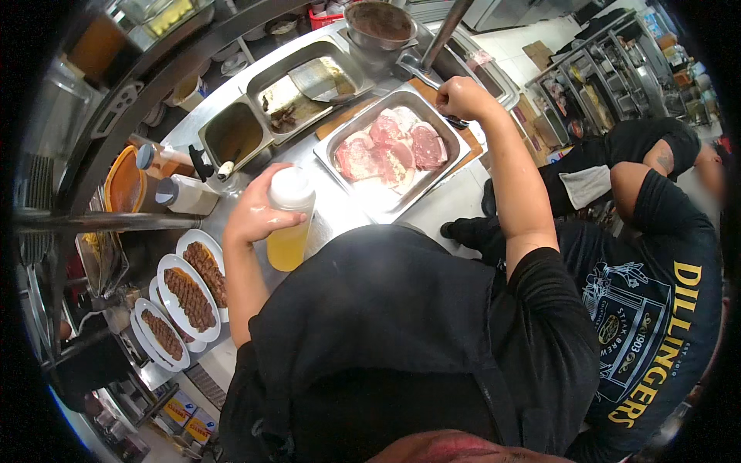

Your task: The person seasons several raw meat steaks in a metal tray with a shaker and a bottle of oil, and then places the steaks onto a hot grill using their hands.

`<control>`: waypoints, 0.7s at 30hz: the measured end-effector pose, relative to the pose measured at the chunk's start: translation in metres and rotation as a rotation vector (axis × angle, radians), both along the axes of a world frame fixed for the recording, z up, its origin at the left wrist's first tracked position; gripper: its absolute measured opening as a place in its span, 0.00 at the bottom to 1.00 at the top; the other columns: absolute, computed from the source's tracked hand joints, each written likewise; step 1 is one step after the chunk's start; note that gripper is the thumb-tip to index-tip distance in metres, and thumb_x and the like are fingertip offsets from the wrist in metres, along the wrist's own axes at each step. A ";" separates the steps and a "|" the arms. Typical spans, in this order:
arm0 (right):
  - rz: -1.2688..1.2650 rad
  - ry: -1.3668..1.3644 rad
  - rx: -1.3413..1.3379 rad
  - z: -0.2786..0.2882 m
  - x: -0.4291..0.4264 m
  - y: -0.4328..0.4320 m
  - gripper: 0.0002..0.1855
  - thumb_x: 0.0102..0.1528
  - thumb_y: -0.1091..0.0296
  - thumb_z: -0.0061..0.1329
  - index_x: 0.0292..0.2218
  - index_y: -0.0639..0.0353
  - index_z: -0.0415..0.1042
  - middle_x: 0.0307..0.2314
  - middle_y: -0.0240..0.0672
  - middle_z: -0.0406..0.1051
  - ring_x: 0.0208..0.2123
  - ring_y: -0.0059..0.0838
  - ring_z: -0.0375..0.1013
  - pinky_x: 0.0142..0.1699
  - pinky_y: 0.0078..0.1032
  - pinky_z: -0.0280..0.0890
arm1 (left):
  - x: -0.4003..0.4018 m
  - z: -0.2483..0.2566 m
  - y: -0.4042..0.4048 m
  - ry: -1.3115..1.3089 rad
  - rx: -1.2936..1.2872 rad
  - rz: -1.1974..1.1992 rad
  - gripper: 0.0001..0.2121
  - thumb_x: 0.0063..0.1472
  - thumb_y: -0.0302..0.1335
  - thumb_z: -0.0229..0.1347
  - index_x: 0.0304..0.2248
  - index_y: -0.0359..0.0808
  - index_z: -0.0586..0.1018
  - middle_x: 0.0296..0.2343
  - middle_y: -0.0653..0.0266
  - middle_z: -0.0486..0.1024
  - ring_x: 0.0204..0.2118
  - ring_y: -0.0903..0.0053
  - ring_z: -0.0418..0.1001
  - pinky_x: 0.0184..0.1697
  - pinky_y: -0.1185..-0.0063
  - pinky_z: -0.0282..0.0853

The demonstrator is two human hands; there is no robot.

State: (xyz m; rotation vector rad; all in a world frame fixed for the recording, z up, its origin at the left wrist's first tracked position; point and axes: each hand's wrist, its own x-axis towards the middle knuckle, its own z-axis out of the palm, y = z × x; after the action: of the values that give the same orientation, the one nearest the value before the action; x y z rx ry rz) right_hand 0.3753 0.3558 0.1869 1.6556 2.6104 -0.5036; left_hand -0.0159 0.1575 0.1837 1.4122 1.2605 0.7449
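My left hand (263,211) is wrapped around a clear plastic squeeze bottle (286,243) with a white lid and yellow liquid inside. My right hand (466,98), raised at the right edge of the steel pan, grips metal tongs (412,63); part of them is hidden by my fingers. Several raw meat slabs (379,147) lie in the rectangular steel pan (418,199), which rests partly on a wooden board (336,118). Behind it, a steel tray (255,87) holds a flat metal scraper or spatula (315,78) and dark scraps beside a smaller steel container of brown liquid (234,136).
Oval white plates of grilled steak (190,298) stand at the left. Seasoning shakers (185,197) and an orange-rimmed tub (124,179) are near the shelf post. A steel bowl (380,26) sits at the back. Two people in black (654,278) are close on my right.
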 end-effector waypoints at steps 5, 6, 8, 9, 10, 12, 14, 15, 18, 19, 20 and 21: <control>-0.014 0.054 -0.008 -0.059 0.022 -0.023 0.10 0.44 0.62 0.54 0.29 0.58 0.78 0.24 0.45 0.74 0.28 0.43 0.74 0.35 0.33 0.68 | 0.031 -0.012 0.032 -0.044 -0.089 -0.168 0.36 0.34 0.28 0.66 0.48 0.31 0.69 0.39 0.62 0.72 0.42 0.78 0.69 0.48 0.79 0.62; 0.083 0.083 -0.070 -0.065 0.024 -0.026 0.11 0.44 0.62 0.54 0.29 0.57 0.77 0.24 0.45 0.74 0.28 0.43 0.74 0.35 0.33 0.68 | 0.034 -0.014 0.037 -0.058 -0.088 -0.182 0.36 0.34 0.28 0.67 0.48 0.31 0.69 0.39 0.62 0.72 0.42 0.78 0.69 0.48 0.79 0.63; -0.045 0.115 -0.032 -0.048 0.025 -0.026 0.11 0.45 0.63 0.54 0.30 0.58 0.77 0.25 0.45 0.74 0.28 0.43 0.74 0.35 0.32 0.68 | 0.039 -0.019 0.038 -0.084 -0.104 -0.155 0.35 0.35 0.29 0.67 0.47 0.32 0.70 0.38 0.63 0.73 0.41 0.79 0.70 0.47 0.79 0.64; -0.107 0.136 0.001 -0.032 0.024 -0.020 0.11 0.45 0.63 0.54 0.30 0.58 0.77 0.25 0.44 0.74 0.28 0.42 0.74 0.36 0.32 0.68 | 0.042 -0.017 0.039 -0.093 -0.089 -0.151 0.35 0.35 0.29 0.67 0.47 0.32 0.70 0.38 0.63 0.74 0.41 0.78 0.70 0.47 0.79 0.64; -0.067 0.063 0.068 -0.025 0.034 -0.006 0.11 0.46 0.63 0.54 0.32 0.59 0.77 0.25 0.42 0.75 0.29 0.41 0.75 0.37 0.31 0.68 | 0.045 -0.016 0.038 -0.102 -0.074 -0.143 0.34 0.35 0.29 0.67 0.46 0.32 0.70 0.37 0.64 0.74 0.41 0.78 0.70 0.47 0.78 0.64; -0.065 0.340 0.096 0.055 0.021 0.001 0.15 0.47 0.64 0.54 0.37 0.59 0.76 0.32 0.42 0.76 0.35 0.37 0.75 0.43 0.30 0.67 | 0.044 -0.017 0.035 0.030 -0.020 -0.123 0.34 0.35 0.29 0.67 0.46 0.33 0.70 0.37 0.64 0.74 0.41 0.76 0.71 0.48 0.77 0.65; -0.075 0.499 0.338 0.131 0.000 0.017 0.14 0.50 0.65 0.53 0.39 0.58 0.76 0.33 0.41 0.76 0.35 0.35 0.76 0.42 0.28 0.68 | 0.045 -0.016 0.030 0.019 -0.014 -0.115 0.34 0.35 0.29 0.67 0.46 0.33 0.70 0.37 0.63 0.74 0.41 0.76 0.71 0.48 0.78 0.64; -0.013 0.553 0.466 0.165 -0.014 0.030 0.15 0.50 0.64 0.54 0.39 0.58 0.76 0.34 0.42 0.76 0.35 0.36 0.76 0.41 0.28 0.69 | 0.046 -0.013 0.025 0.008 -0.032 -0.081 0.34 0.35 0.29 0.67 0.46 0.32 0.70 0.37 0.63 0.74 0.41 0.77 0.71 0.48 0.78 0.64; 0.167 0.387 0.872 0.243 -0.071 0.079 0.14 0.52 0.63 0.51 0.40 0.59 0.75 0.33 0.39 0.76 0.34 0.35 0.76 0.40 0.25 0.69 | 0.048 -0.004 0.010 0.007 -0.056 -0.016 0.34 0.36 0.28 0.66 0.47 0.32 0.70 0.37 0.63 0.74 0.41 0.77 0.70 0.48 0.78 0.64; 0.196 0.445 0.888 0.251 -0.098 0.102 0.13 0.52 0.65 0.51 0.39 0.59 0.75 0.33 0.39 0.76 0.33 0.35 0.76 0.40 0.27 0.69 | 0.046 -0.006 0.005 0.030 -0.046 0.002 0.34 0.36 0.28 0.66 0.47 0.32 0.70 0.37 0.63 0.74 0.41 0.77 0.70 0.48 0.78 0.64; 0.315 0.372 0.888 0.268 -0.123 0.099 0.16 0.53 0.57 0.47 0.37 0.59 0.76 0.31 0.43 0.75 0.33 0.36 0.75 0.40 0.31 0.68 | 0.043 -0.008 -0.002 0.048 -0.041 0.025 0.34 0.36 0.28 0.66 0.47 0.32 0.70 0.37 0.63 0.73 0.41 0.78 0.70 0.48 0.78 0.64; 0.356 0.190 0.756 0.274 -0.146 0.129 0.16 0.53 0.57 0.46 0.37 0.58 0.76 0.33 0.44 0.75 0.36 0.43 0.75 0.42 0.35 0.68 | 0.045 -0.009 -0.004 -0.002 -0.098 0.062 0.36 0.34 0.28 0.68 0.47 0.32 0.70 0.38 0.65 0.73 0.43 0.77 0.69 0.49 0.78 0.62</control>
State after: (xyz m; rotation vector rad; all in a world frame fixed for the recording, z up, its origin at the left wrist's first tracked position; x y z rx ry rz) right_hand 0.2295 0.4847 0.4610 1.2085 3.3900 0.4152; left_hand 0.0294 0.1534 0.1747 1.2976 1.3266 0.7164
